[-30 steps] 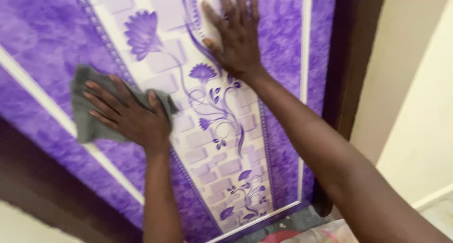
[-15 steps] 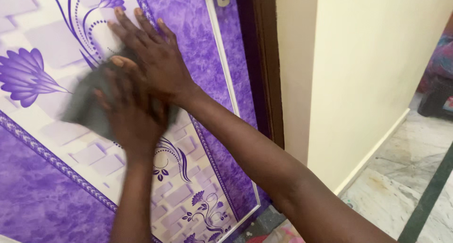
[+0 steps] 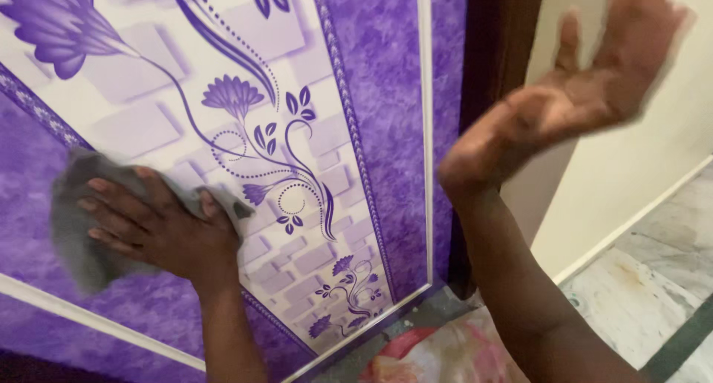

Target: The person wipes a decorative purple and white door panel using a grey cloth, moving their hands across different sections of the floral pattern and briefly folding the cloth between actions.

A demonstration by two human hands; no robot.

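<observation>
1. The left hand [image 3: 160, 231] lies flat, fingers spread, pressing a grey cloth [image 3: 82, 234] on the purple door [image 3: 386, 93];
2. The right hand [image 3: 572, 93] is open wide, blurry, off the door, holding nothing.

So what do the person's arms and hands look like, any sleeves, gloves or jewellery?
Both are bare. The left hand and its forearm show no glove, sleeve, ring or watch. The right hand is motion-blurred, but it and its forearm also appear uncovered, with no wristband visible. Fingernails look short and plain.
</observation>
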